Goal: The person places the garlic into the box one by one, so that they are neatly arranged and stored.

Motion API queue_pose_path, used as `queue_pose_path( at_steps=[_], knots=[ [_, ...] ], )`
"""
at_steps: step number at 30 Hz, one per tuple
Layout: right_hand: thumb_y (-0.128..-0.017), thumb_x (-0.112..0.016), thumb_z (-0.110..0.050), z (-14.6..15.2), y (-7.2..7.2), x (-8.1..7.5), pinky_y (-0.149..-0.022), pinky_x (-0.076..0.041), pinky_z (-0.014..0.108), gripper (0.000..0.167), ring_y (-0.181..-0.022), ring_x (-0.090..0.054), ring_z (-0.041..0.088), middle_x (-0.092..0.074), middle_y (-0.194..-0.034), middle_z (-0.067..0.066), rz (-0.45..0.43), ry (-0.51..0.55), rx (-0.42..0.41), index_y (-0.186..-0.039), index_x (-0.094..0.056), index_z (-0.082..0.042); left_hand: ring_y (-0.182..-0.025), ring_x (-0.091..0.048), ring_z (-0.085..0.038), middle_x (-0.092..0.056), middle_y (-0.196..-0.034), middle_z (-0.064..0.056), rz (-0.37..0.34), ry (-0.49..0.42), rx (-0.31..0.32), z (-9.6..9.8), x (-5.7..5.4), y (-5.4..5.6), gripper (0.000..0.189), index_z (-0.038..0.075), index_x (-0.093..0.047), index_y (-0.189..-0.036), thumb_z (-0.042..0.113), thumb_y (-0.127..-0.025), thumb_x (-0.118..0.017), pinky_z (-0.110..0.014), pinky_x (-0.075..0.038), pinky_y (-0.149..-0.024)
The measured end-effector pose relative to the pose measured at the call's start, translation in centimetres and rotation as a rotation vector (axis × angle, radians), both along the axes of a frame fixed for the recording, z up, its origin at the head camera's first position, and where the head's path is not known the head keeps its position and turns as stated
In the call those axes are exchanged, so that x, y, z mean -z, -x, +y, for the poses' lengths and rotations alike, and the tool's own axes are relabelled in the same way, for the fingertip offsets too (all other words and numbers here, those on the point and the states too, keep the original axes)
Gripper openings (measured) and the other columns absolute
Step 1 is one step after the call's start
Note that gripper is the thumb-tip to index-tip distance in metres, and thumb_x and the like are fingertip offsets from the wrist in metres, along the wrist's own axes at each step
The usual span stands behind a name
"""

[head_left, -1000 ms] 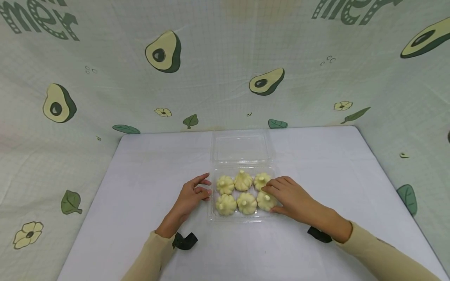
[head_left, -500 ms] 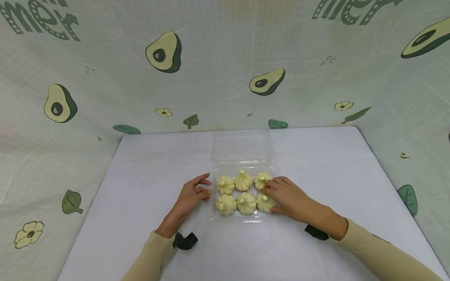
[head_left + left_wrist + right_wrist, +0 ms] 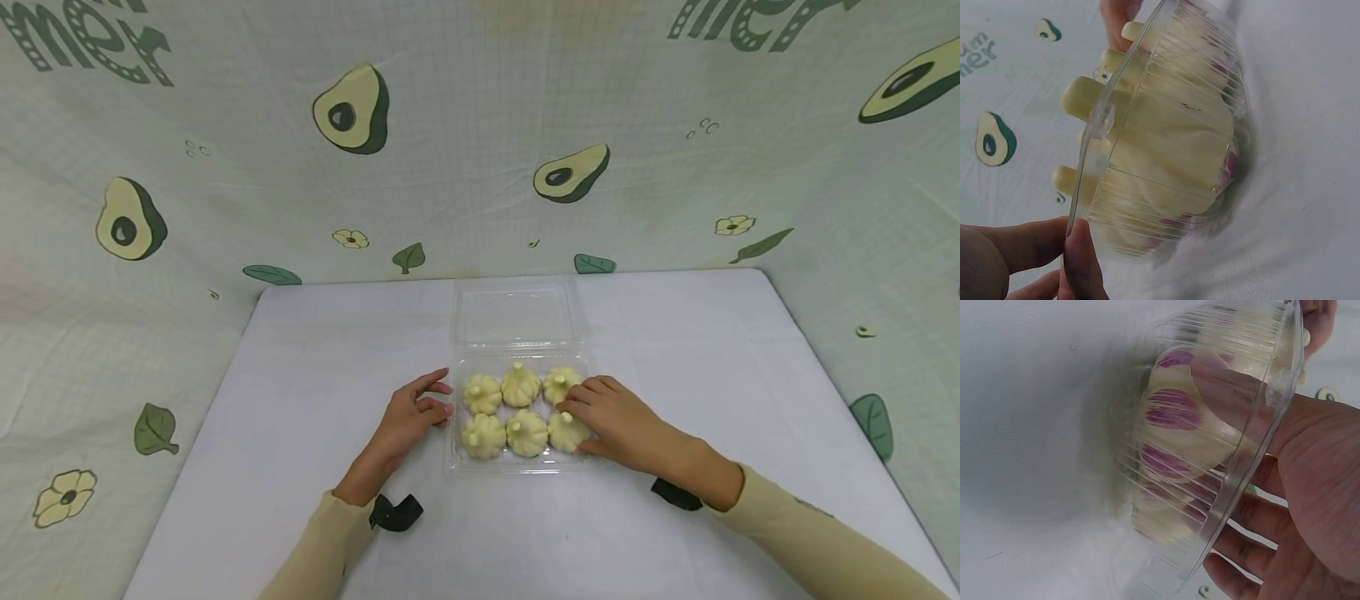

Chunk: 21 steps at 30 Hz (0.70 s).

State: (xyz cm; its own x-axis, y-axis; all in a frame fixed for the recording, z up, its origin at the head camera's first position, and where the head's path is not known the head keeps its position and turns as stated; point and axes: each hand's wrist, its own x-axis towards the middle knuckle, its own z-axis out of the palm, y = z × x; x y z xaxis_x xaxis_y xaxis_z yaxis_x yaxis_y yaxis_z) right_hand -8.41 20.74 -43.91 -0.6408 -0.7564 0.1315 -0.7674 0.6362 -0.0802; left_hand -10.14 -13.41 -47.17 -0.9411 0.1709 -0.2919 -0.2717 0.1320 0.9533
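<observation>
Left hand (image 3: pixel 401 425): thumb and finger pinch the rim at the left side of a clear plastic container (image 3: pixel 517 470), one on each face of the edge (plainest in the left wrist view).

Right hand (image 3: pixel 626 425): grasps the near-right garlic bulb (image 3: pixel 566 432), thumb inside the container wall and against the bulb, other fingers curved over its top and far side.

Container: one, ribbed walls, seated on the table before the person; the near-right bulb sits in its right front corner.

Garlic bulbs: six in all, pale cream, in two rows of three. Front row, besides the one grasped: a front left bulb (image 3: pixel 483 436) and a front middle bulb (image 3: pixel 527 433). Back row: a back left bulb (image 3: pixel 482 394), a back middle bulb (image 3: pixel 521 385) and a back right bulb (image 3: pixel 561 385), the last near the right fingertips. Purple patches show low on the bulbs through the wall.

Lid (image 3: pixel 517 312): clear, open, joined along the container's far edge.

Sleeves (image 3: pixel 817 533): beige, a pair, with a black band (image 3: pixel 397 513) at each wrist.

Table (image 3: pixel 337 333): white-covered.

Backdrop (image 3: pixel 465 108): pale cloth, printed with avocados, leaves and flowers.
</observation>
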Motion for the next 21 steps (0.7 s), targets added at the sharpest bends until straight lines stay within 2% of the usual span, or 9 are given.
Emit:
queue_pose_path(
  at_steps=[11,21],
  knots=[
    [-0.071,-0.100,-0.029,0.4,-0.2,-0.5,-0.101,-0.052,0.045,0.061,-0.109,-0.063,0.027,-0.068,-0.113,0.003,-0.003,0.019,0.004,-0.122,-0.074,-0.006,-0.081,-0.065,-0.012,-0.059,-0.128,-0.020,0.000,-0.001,0.000,0.1,0.0,0.1,0.064,0.000,-0.047,-0.157,-0.009,-0.097,-0.068,-0.024,-0.059,-0.073],
    [-0.074,-0.098,-0.032,1.2,-0.2,-1.2,-0.101,-0.052,0.046,0.056,-0.108,-0.064,0.026,-0.070,-0.112,0.003,0.012,0.080,0.045,-0.119,-0.075,-0.006,-0.080,-0.065,-0.012,-0.059,-0.127,-0.019,0.002,0.000,-0.007,0.0,0.1,-0.1,0.065,0.000,-0.047,-0.157,-0.009,-0.097,-0.069,-0.024,-0.059,-0.073]
  ],
)
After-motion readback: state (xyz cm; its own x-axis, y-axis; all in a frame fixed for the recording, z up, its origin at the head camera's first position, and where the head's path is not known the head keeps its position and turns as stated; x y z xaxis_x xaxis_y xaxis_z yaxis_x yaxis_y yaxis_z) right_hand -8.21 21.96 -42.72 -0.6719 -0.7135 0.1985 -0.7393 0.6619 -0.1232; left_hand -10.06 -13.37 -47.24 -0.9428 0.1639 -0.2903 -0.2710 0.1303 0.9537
